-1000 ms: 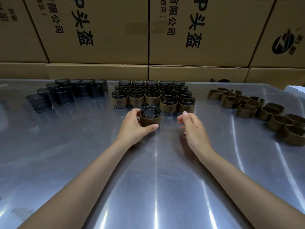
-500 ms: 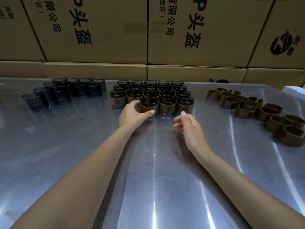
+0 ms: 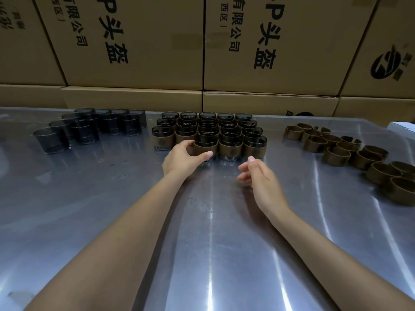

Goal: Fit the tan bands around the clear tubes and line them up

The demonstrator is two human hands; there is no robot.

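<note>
1. The left hand (image 3: 179, 160) grips a banded tube (image 3: 205, 148) at the near edge of the block of finished pieces; its thumb lies across the near face of the tan band and its fingers curl round the left side.
2. That banded tube stands upright on the metal table (image 3: 202, 243), in the nearest row, touching the banded tube on its right.
3. The right hand (image 3: 260, 178) hovers just near of the block's right end, holding nothing; its fingers are loosely curled and slightly apart, the forefinger tip close to the nearest right-hand tube but not touching it.
4. The block of banded tubes (image 3: 231, 135) sits at the far middle of the table, packed in tight rows, each clear tube wearing a tan band around its lower part.
5. Bare clear tubes (image 3: 89, 129) stand in a loose group at the far left, well apart from the block.
6. Loose tan bands (image 3: 341, 151) lie in a scattered string at the right, running from far to near.
7. Stacked cardboard boxes (image 3: 134, 52) printed with black characters rise behind the far edge of the table.
</note>
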